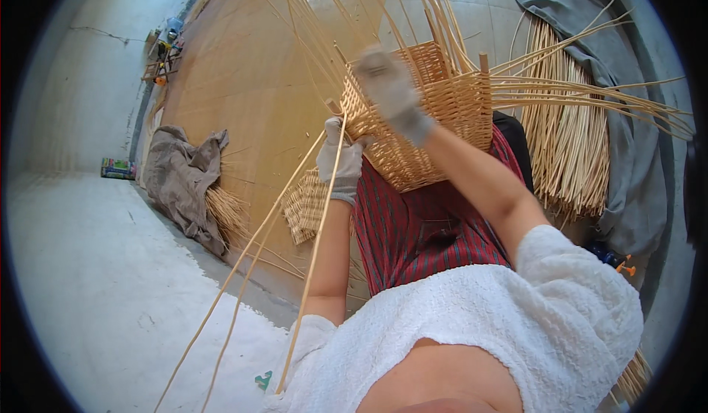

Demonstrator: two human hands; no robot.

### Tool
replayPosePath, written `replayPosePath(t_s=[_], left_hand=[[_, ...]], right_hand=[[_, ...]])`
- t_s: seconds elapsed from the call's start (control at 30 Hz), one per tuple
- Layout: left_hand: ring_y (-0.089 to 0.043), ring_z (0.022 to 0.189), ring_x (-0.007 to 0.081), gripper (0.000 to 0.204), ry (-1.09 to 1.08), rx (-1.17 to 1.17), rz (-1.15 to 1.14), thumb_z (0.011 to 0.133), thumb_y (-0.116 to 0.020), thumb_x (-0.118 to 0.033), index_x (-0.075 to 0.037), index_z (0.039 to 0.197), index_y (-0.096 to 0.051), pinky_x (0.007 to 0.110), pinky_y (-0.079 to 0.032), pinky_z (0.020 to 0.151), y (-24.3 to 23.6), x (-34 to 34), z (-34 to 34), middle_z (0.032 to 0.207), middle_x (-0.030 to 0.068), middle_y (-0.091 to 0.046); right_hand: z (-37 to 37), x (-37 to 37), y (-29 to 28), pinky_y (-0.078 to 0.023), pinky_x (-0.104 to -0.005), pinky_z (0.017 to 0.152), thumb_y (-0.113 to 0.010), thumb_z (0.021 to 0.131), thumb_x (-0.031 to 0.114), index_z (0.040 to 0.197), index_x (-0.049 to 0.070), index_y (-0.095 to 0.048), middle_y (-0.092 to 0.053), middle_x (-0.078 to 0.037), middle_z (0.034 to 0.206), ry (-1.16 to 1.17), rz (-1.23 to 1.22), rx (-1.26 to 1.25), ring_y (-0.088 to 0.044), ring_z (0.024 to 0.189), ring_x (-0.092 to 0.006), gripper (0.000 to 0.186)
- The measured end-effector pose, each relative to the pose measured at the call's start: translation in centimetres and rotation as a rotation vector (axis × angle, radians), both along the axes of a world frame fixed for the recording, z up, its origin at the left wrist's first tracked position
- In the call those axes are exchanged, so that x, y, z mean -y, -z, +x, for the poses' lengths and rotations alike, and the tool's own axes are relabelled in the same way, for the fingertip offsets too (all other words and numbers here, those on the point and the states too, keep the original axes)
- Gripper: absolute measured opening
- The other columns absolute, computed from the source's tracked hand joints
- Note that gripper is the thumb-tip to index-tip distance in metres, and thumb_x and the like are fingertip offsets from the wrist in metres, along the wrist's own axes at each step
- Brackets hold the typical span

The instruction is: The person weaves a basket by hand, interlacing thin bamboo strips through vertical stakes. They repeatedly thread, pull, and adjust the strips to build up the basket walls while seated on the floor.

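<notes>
One gloved right hand (pixel 391 88), all blur, over the woven basket (pixel 463 114).

My left forearm (pixel 329 262) reaches nearly straight away from me, ending in my gloved left hand (pixel 342 161). My right forearm (pixel 476 169) slants from near right to far left; my gloved right hand (pixel 389 85) sits farther out, blurred, its fingers indistinct.
</notes>
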State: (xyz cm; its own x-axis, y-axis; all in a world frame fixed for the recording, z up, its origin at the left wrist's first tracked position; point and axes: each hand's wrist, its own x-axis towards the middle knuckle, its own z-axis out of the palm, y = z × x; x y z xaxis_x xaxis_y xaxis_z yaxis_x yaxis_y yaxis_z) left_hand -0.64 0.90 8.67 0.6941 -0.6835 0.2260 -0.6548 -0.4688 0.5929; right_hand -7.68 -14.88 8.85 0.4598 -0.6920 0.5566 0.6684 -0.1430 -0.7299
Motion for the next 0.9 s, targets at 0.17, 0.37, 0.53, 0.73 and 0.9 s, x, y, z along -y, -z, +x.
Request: replayPosePath(t_s=[0.17, 0.37, 0.53, 0.73, 0.9], left_hand=[[-0.072, 0.087, 0.0371, 0.050, 0.077, 0.069, -0.061, 0.083, -0.083, -0.032, -0.016, 0.124, -0.059, 0.048, -0.055, 0.074, 0.4, -1.3, 0.5, 0.100, 0.0135, -0.074], [-0.071, 0.092, 0.0378, 0.052, 0.140, 0.397, -0.383, 0.106, -0.059, -0.023, -0.012, 0.153, -0.041, 0.045, -0.059, 0.070, 0.7, 1.9, -3.1, 0.119, 0.0201, -0.068], [-0.070, 0.078, 0.0265, 0.028, 0.151, -0.250, -0.099, 0.107, -0.058, -0.024, -0.009, 0.130, -0.052, 0.041, -0.054, 0.068, -1.3, 5.6, -0.9, 0.091, 0.0121, -0.064], [-0.070, 0.078, 0.0187, 0.019, 0.053, -0.827, -0.169, 0.106, -0.062, -0.025, -0.008, 0.108, -0.054, 0.031, -0.053, 0.064, -2.0, 6.6, -3.0, 0.079, 0.0024, -0.058], [-0.071, 0.079, 0.0174, 0.036, -0.008, -0.186, -0.574, 0.103, -0.063, -0.012, -0.005, 0.138, -0.054, 0.031, -0.059, 0.068, 1.7, 5.3, -3.3, 0.129, 0.0105, -0.066]], right_hand=[[-7.6, 1.0, 2.7, -0.060, -0.0332, 0.072, -0.054, 0.110, 0.035, 0.109, 0.004, -0.066, -0.066, -0.005, 0.089, -0.179, 0.405, 0.048, -0.069, 0.083, -0.0167, 0.033], [-13.2, 1.2, 5.2, -0.060, -0.0269, 0.077, -0.068, 0.104, 0.022, 0.116, 0.013, -0.072, -0.076, -0.001, 0.109, 0.024, 0.433, -0.386, -0.072, 0.091, -0.0115, 0.016], [-8.2, 0.8, 2.1, -0.058, -0.0274, 0.077, -0.066, 0.101, 0.013, 0.128, 0.008, -0.067, -0.070, -0.006, 0.128, 0.298, 0.067, -0.286, -0.070, 0.109, -0.0157, 0.027], [-4.5, 6.2, -1.7, -0.059, -0.0367, 0.088, -0.053, 0.105, 0.012, 0.143, 0.002, -0.052, -0.065, -0.016, 0.130, 0.265, -0.361, -0.130, -0.067, 0.105, -0.0237, 0.039], [-16.4, 0.6, 2.6, -0.059, -0.0281, 0.067, -0.059, 0.107, 0.021, 0.128, 0.002, -0.058, -0.074, -0.011, 0.108, 0.230, 0.279, -0.412, -0.071, 0.088, -0.0178, 0.027]])
